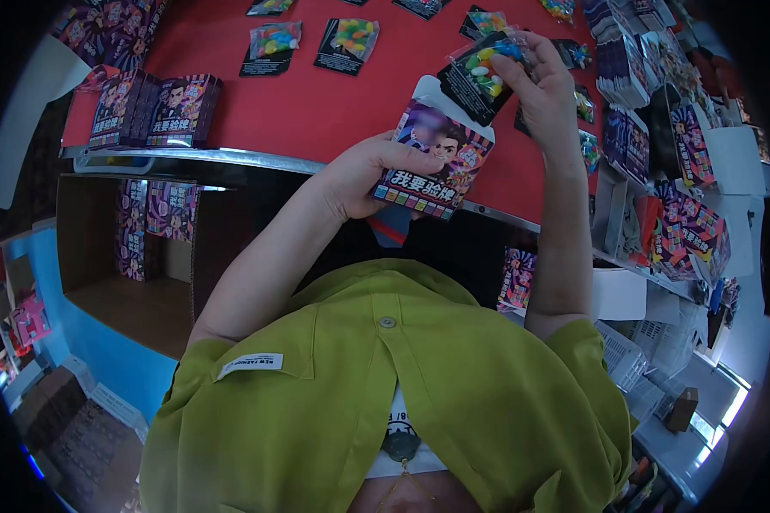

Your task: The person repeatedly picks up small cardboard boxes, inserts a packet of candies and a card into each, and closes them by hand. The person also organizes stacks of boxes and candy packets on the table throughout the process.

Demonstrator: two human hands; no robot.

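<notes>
The person's left hand (364,175) is gripping a small printed box (430,162) with its top flap standing open, while the right hand (539,85) is holding a clear packet of coloured pieces (481,73) just above that opening, at about one o'clock from the box. To do this well, the box mouth is best kept facing the packet and held steady, with the flap folded clear, so the packet's lower edge is entering squarely rather than catching on the rim; that is a judgement from how the two are lying now. The left hand's fingers are closing around the box's side, thumb across the printed front, firmly wrapped. The right hand's fingers are pinching the packet's upper end, nearly closed with only the packet's thickness between them. Both things are being held in the air over the near edge of the red table (316,111). More packets (347,43) are lying at twelve o'clock on the table, and finished boxes (154,109) are standing at ten o'clock.
</notes>
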